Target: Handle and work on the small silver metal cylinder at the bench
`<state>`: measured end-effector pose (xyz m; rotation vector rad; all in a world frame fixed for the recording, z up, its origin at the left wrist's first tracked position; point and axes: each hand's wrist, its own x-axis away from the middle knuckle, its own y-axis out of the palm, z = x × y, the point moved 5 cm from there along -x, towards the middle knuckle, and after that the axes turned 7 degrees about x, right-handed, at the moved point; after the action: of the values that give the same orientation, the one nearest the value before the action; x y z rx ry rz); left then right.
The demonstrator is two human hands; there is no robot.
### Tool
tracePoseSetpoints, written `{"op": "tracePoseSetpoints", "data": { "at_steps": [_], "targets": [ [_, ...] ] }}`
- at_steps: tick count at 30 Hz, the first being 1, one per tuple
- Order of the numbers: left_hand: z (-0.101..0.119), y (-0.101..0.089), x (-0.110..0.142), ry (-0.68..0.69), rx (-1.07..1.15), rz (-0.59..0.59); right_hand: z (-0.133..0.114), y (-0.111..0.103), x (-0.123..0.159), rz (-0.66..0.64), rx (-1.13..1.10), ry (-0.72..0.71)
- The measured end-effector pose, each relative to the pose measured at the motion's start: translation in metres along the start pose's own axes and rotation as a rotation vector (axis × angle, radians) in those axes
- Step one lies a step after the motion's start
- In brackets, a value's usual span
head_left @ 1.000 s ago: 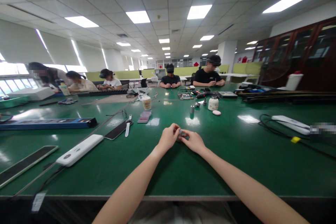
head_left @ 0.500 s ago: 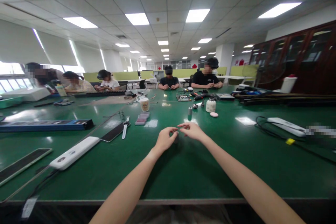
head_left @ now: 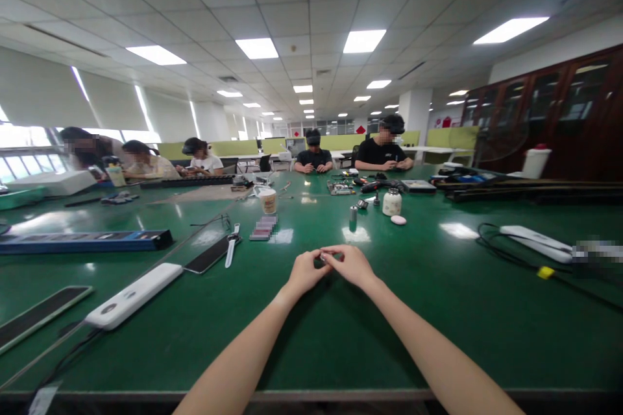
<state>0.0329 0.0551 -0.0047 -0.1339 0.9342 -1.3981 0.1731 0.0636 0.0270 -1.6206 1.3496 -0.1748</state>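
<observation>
My left hand (head_left: 305, 271) and my right hand (head_left: 351, 264) meet over the green table (head_left: 311, 350), fingertips pressed together. The fingers of both are curled into a pinch around something small, of which only a pale glint shows between them. My fingers hide the rest, so its kind cannot be told. Beyond my right hand a small grey metallic cylinder (head_left: 353, 218) stands upright. A stack of small purplish pieces (head_left: 263, 227) lies past my left hand.
On the left lie a white watch (head_left: 232, 245), a black phone (head_left: 208, 257), a white power strip (head_left: 135, 296) and a long blue box (head_left: 82, 236). A paper cup (head_left: 267, 200), a white jar (head_left: 392, 202) and its lid (head_left: 398, 220) stand ahead. Several people sit across the table.
My right hand's fingertips have come in against my left hand's, closing the small gap between them. The dark object beneath my left hand no longer shows. The view has tilted slightly upward.
</observation>
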Motion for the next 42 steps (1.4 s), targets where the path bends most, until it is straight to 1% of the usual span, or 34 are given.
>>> {"op": "tracePoseSetpoints", "data": {
  "at_steps": [3, 7, 9, 11, 16, 22, 24, 26, 28, 31, 34, 37, 39, 42],
  "targets": [
    [0.001, 0.0, 0.0, 0.011, 0.031, -0.006, -0.003, 0.001, 0.0, 0.038, 0.01, 0.011],
    [0.005, -0.001, 0.0, 0.003, 0.044, -0.011, 0.003, 0.004, -0.001, 0.073, -0.008, 0.091],
    [0.005, -0.001, 0.0, -0.006, 0.048, -0.013, 0.006, 0.004, -0.001, 0.101, -0.019, 0.104],
    [0.005, 0.0, 0.0, -0.008, 0.054, -0.015, 0.007, 0.005, -0.001, 0.112, -0.037, 0.097],
    [0.004, 0.0, 0.0, -0.011, 0.071, -0.015, 0.007, 0.009, -0.004, 0.086, -0.059, 0.078],
    [0.007, 0.0, 0.0, -0.013, 0.101, -0.031, 0.014, -0.001, -0.013, 0.217, -0.114, 0.042],
    [0.007, 0.0, 0.0, -0.014, 0.095, -0.026, 0.023, -0.004, -0.013, 0.232, -0.059, 0.048],
    [0.006, -0.001, 0.0, -0.017, 0.093, -0.021, 0.034, -0.003, -0.011, 0.207, 0.055, 0.067],
    [0.005, -0.001, 0.0, -0.016, 0.096, -0.022, 0.047, 0.002, -0.008, 0.131, 0.15, 0.099],
    [0.005, -0.001, 0.0, -0.017, 0.096, -0.02, 0.065, 0.011, -0.004, 0.029, 0.207, 0.171],
    [0.004, -0.001, 0.0, -0.022, 0.084, -0.013, 0.071, 0.013, -0.005, 0.034, 0.186, 0.18],
    [0.004, 0.001, 0.0, -0.021, 0.092, -0.02, 0.069, 0.014, -0.007, 0.054, 0.097, 0.103],
    [0.004, 0.001, 0.0, -0.026, 0.105, -0.025, 0.067, 0.017, -0.008, 0.025, 0.031, 0.058],
    [0.005, 0.001, 0.0, -0.04, 0.108, -0.024, 0.065, 0.02, -0.008, 0.002, -0.032, 0.033]
  ]
}}
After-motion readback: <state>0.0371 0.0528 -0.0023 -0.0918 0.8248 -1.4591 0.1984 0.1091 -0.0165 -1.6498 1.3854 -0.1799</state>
